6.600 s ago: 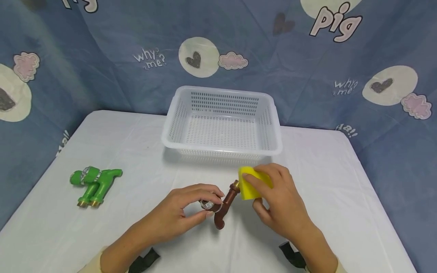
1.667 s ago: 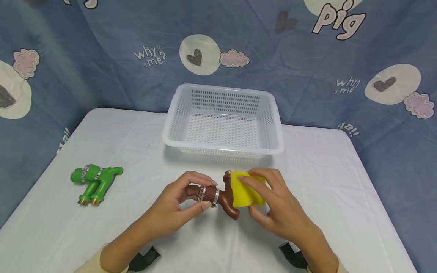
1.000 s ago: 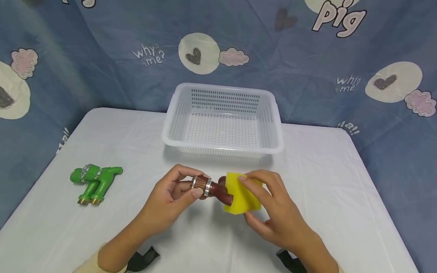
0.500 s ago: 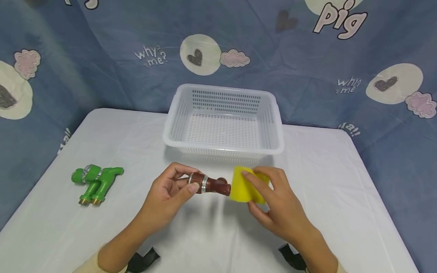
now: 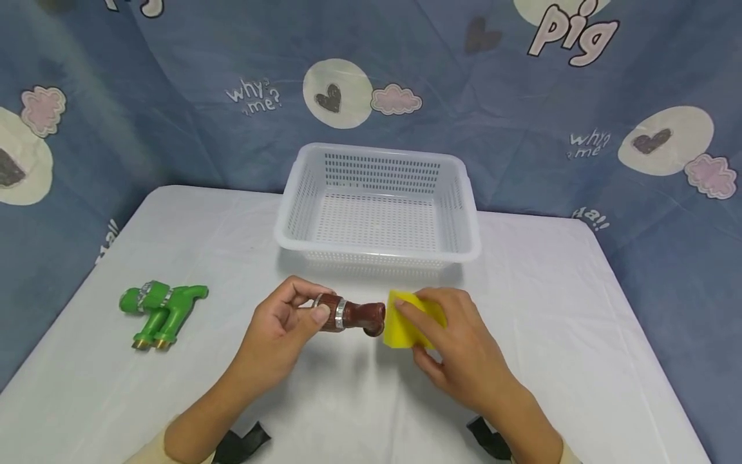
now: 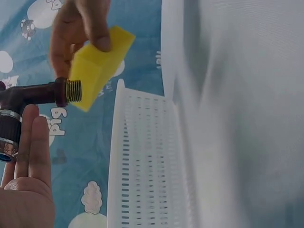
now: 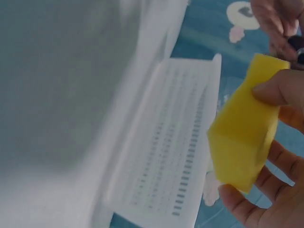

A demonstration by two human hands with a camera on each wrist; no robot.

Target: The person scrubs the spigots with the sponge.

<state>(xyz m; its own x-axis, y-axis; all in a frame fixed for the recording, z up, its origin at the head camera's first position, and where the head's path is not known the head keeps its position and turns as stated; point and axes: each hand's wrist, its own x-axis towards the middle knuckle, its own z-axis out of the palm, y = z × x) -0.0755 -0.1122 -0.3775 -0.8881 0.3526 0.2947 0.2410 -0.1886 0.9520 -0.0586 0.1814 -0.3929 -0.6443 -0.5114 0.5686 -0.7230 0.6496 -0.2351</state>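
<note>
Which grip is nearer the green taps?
Left. The left grip holds the brown tap, to the right of the green taps; the right grip, with the sponge, is farther right.

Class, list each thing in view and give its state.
Brown tap: held in the air by the left hand.
Yellow sponge: pinched by the right hand; contact with tap unclear.
Green taps: lying on the white cloth.
Basket: upright, open-topped.
White cloth: spread out, lightly creased.
Blue backdrop: hanging, creased.

tap (image 5: 362, 315): brown, silver bands | sponge (image 5: 400, 332): yellow | other tap (image 5: 155, 298): green | basket (image 5: 377, 252), worktop (image 5: 580, 354): white | backdrop (image 5: 220, 45): blue, heart-and-cloud print
</note>
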